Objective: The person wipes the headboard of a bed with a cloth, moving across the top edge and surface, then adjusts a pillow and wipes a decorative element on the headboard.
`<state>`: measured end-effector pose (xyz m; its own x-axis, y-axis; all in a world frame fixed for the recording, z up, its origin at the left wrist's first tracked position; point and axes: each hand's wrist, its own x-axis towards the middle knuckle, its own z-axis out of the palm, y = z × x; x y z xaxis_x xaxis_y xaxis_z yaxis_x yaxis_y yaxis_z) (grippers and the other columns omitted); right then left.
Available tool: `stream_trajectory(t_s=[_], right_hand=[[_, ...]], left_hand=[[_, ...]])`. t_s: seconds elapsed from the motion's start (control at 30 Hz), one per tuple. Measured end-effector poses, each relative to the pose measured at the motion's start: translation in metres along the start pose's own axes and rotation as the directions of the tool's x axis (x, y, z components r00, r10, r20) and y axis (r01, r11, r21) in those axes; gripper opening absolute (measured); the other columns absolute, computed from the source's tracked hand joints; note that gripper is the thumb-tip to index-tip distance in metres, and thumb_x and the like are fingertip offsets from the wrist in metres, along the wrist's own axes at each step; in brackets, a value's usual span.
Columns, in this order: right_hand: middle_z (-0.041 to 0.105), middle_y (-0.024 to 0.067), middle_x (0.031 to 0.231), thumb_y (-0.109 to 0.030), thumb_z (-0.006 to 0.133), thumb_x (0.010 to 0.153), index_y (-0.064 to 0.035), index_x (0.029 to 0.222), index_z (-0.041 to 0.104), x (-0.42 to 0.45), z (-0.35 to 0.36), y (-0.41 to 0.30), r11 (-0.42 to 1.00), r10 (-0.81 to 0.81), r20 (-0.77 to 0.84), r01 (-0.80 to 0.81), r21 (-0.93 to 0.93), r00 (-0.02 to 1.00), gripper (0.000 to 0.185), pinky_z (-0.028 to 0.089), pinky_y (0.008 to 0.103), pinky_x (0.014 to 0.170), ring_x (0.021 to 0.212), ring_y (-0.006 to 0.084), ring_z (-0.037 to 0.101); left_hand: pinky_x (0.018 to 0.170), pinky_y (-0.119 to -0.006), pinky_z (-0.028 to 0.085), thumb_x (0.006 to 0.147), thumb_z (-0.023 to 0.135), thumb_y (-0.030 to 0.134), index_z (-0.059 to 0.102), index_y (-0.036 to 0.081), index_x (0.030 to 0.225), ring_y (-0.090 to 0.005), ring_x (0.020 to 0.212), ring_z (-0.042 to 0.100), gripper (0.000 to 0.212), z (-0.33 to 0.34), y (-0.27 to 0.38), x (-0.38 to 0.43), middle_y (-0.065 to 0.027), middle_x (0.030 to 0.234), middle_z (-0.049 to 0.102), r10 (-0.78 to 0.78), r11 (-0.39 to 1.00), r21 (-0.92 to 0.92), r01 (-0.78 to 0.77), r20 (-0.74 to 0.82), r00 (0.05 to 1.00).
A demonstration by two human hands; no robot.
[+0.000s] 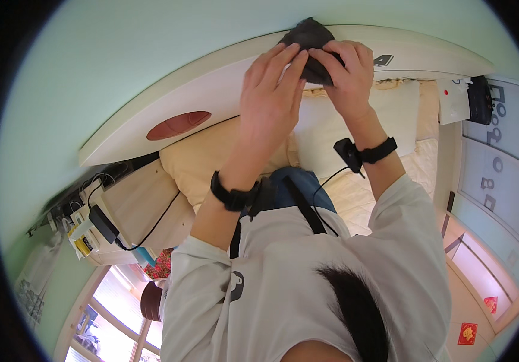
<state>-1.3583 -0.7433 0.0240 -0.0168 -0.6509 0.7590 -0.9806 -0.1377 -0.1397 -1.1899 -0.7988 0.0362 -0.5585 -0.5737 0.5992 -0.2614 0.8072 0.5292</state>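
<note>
Both of my hands are raised at the top of the view, at the headboard (223, 86) of a bed. A dark grey cloth (312, 38) is bunched between them, its upper corner reaching the headboard's top edge. My left hand (272, 77) presses or pinches the cloth's left side with its fingertips. On the other side my right hand (350, 68) grips the cloth between thumb and fingers. Each wrist wears a black strap; a small black device (349, 154) with a cable is at the right one.
A beige pillow (209, 158) and a white pillow (354, 117) lie below the headboard. At the left, a bedside cabinet (151, 199) carries a black power adapter (103, 224) and cables. A white box or bag (453, 102) and a black case (480, 100) stand at the right.
</note>
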Motion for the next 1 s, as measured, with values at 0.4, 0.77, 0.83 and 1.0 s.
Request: stream_trajectory(t_s=[0.4, 0.77, 0.83, 1.0], right_hand=[[0.060, 0.0021, 0.125, -0.005, 0.061, 0.078, -0.0111, 0.118, 0.062, -0.020, -0.008, 0.025, 0.934, 0.162, 0.272, -0.058, -0.354, 0.949, 0.041, 0.035, 0.0450, 0.106, 0.119, 0.0216, 0.053], [0.059, 0.0031, 0.126, -0.006, 0.067, 0.070, -0.0104, 0.121, 0.060, -0.002, -0.009, 0.011, 0.945, 0.291, 0.358, -0.208, -0.251, 0.887, 0.052, 0.031, 0.0512, 0.109, 0.120, 0.0232, 0.051], [0.058, 0.0031, 0.126, -0.006, 0.067, 0.069, -0.0105, 0.121, 0.060, -0.006, -0.010, 0.009, 0.951, 0.275, 0.364, -0.198, -0.236, 0.890, 0.052, 0.030, 0.0522, 0.108, 0.119, 0.0237, 0.052], [0.060, 0.0034, 0.124, -0.008, 0.068, 0.068, -0.0104, 0.117, 0.063, -0.001, -0.003, 0.004, 0.949, 0.290, 0.343, -0.223, -0.223, 0.893, 0.049, 0.030, 0.0532, 0.109, 0.118, 0.0236, 0.052]], left_hand=[[0.112, -0.043, 0.031, 0.079, 0.069, 0.022, 0.052, 0.003, 0.133, -0.0258, 0.127, 0.047, 0.060, 0.070, -0.001, 0.027, -0.0107, 0.135, 0.052, 0.036, 0.941, 0.320, -0.111, 0.231, 0.972], [0.113, -0.044, 0.029, 0.075, 0.072, 0.021, 0.050, 0.004, 0.133, -0.0231, 0.125, 0.045, 0.065, 0.066, 0.005, 0.029, -0.0072, 0.132, 0.052, -0.051, 0.854, 0.507, -0.118, 0.307, 0.950], [0.113, -0.044, 0.029, 0.073, 0.073, 0.022, 0.050, 0.005, 0.133, -0.0229, 0.126, 0.045, 0.066, 0.066, 0.003, 0.020, -0.0070, 0.133, 0.052, -0.052, 0.861, 0.500, -0.098, 0.277, 0.959], [0.114, -0.044, 0.028, 0.070, 0.074, 0.021, 0.051, 0.005, 0.133, -0.0226, 0.128, 0.044, 0.069, 0.062, -0.004, 0.018, -0.0066, 0.134, 0.051, -0.032, 0.868, 0.488, -0.089, 0.233, 0.972]])
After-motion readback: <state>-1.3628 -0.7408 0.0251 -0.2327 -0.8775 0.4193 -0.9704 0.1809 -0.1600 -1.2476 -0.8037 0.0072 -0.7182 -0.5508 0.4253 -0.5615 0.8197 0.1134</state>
